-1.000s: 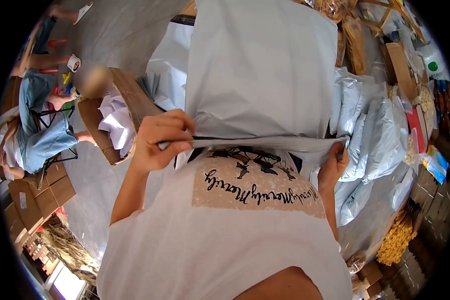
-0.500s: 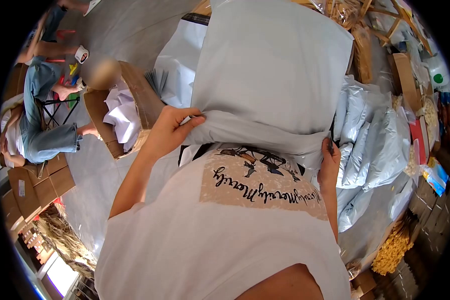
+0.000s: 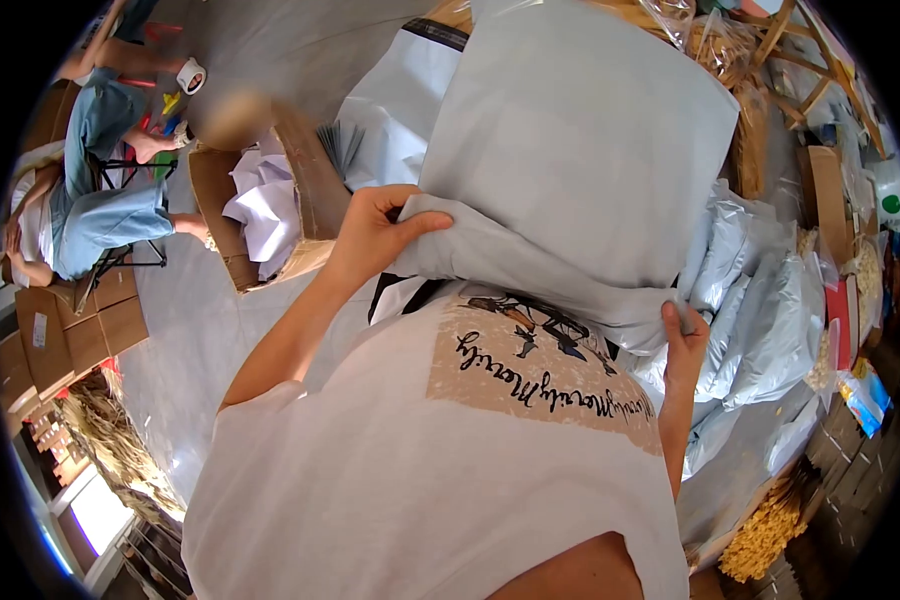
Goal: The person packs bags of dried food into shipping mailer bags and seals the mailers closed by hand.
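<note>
A large grey plastic mailing bag (image 3: 580, 150) lies in front of my body, its near end folded over into a creased band. My left hand (image 3: 385, 228) pinches the left corner of this fold, thumb on top. At the right corner, my right hand (image 3: 686, 340) grips the same fold, its thumb pressed on the plastic and the other fingers mostly hidden underneath. Left of it lies another mailing bag (image 3: 395, 100), pale with a dark strip along its far edge. A fan of thin dark strips (image 3: 340, 150) sits beside that one.
An open cardboard box (image 3: 226, 225) with crumpled white paper (image 3: 266, 205) stands at left. Several filled silver-grey bags (image 3: 760, 310) are piled at right. People sit farther left, one in blue jeans (image 3: 120, 225). Yellow dried flowers (image 3: 765, 535) lie at lower right.
The view has shifted, so the scene sits farther right. Both hands still hold the fold, and my right thumb now lies over its top. The left corner is turned over a little more.
</note>
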Demonstrator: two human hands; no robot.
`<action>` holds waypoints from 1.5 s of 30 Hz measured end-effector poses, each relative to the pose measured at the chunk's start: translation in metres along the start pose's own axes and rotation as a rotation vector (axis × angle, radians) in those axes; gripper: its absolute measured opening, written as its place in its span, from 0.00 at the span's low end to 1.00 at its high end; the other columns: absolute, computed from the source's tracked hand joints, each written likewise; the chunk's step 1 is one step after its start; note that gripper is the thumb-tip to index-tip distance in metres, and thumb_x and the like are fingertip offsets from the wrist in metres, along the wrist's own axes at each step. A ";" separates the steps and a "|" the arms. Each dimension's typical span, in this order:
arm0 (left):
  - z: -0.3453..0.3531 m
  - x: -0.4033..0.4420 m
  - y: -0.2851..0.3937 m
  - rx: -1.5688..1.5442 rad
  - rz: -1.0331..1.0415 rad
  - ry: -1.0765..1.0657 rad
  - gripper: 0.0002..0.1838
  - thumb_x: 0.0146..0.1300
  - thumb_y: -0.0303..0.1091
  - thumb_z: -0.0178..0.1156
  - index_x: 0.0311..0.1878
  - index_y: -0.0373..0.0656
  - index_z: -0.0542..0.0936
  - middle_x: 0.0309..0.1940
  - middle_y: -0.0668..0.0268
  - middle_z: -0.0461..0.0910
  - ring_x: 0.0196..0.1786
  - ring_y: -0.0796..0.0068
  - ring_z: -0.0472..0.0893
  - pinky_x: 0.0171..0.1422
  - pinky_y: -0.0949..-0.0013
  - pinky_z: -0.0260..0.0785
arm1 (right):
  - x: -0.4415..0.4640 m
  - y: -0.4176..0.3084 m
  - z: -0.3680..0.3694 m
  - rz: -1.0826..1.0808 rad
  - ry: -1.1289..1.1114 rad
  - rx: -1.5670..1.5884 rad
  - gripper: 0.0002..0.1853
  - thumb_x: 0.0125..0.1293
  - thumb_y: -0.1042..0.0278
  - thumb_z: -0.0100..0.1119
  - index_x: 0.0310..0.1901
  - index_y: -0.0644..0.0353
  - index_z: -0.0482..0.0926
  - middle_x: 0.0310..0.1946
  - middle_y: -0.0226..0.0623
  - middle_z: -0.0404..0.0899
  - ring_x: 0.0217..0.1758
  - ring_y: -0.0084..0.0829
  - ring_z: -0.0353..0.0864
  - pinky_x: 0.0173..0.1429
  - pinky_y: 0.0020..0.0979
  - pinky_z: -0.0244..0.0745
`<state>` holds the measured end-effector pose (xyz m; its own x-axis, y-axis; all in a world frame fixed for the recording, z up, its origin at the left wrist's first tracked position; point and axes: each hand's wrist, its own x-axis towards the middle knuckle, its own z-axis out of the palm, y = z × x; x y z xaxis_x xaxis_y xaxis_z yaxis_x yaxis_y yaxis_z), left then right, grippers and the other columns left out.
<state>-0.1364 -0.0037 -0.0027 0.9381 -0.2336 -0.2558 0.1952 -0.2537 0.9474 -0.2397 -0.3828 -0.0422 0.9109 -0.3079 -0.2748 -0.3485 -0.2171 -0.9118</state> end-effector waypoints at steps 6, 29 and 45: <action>-0.007 0.007 -0.007 -0.240 -0.051 -0.082 0.05 0.50 0.27 0.64 0.26 0.38 0.76 0.21 0.77 0.72 0.28 0.91 0.68 0.31 0.82 0.60 | 0.011 -0.005 0.001 0.019 -0.065 -0.003 0.11 0.57 0.59 0.61 0.28 0.59 0.78 0.14 0.18 0.67 0.12 0.10 0.57 0.16 0.17 0.49; -0.023 0.018 0.000 0.086 0.216 -0.147 0.08 0.49 0.27 0.64 0.32 0.39 0.76 0.23 0.75 0.66 0.25 0.87 0.59 0.28 0.79 0.52 | 0.042 -0.158 0.110 -0.726 -0.644 -0.429 0.11 0.50 0.78 0.58 0.37 0.58 0.78 0.37 0.32 0.76 0.25 0.28 0.74 0.28 0.25 0.68; -0.014 0.015 0.010 0.313 0.423 0.131 0.09 0.40 0.13 0.60 0.26 0.37 0.76 0.27 0.66 0.74 0.28 0.77 0.72 0.28 0.77 0.61 | 0.061 -0.189 0.161 -0.587 -0.879 -0.524 0.07 0.55 0.71 0.53 0.34 0.62 0.78 0.28 0.43 0.78 0.31 0.42 0.76 0.37 0.35 0.69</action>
<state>-0.1164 0.0032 0.0060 0.9480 -0.2622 0.1806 -0.2832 -0.4353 0.8546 -0.0831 -0.2116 0.0642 0.7301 0.6651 -0.1569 0.3132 -0.5298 -0.7882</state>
